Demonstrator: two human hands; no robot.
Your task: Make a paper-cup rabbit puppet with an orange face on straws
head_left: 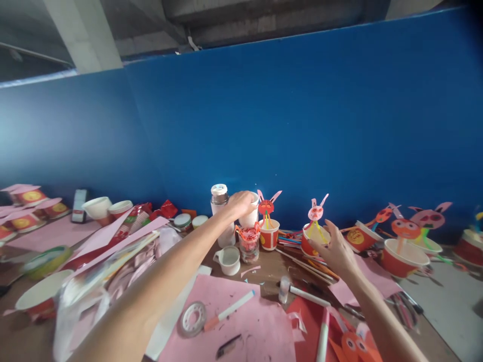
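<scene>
My left hand (241,203) reaches to the back of the table, its fingers closed round a white ribbed paper cup (249,219), perhaps a stack. Just right of it stands a red paper cup (269,236) with a red rabbit-eared puppet (266,206) rising from it. My right hand (335,249) is beside another red paper cup (307,241) with a pink rabbit puppet (315,213); thumb and fingers are apart, and whether they touch it I cannot tell. In front of my left hand are a glass of red paper pieces (249,244) and a white mug (229,260).
A flask (219,198) stands left of the mug. Pink paper (241,322), a tape roll (193,319) and markers (237,305) lie in front. More puppet cups (403,256) stand right. Plastic-wrapped supplies (101,281) and paper bowls (43,291) fill the left. A blue wall (283,115) rises behind.
</scene>
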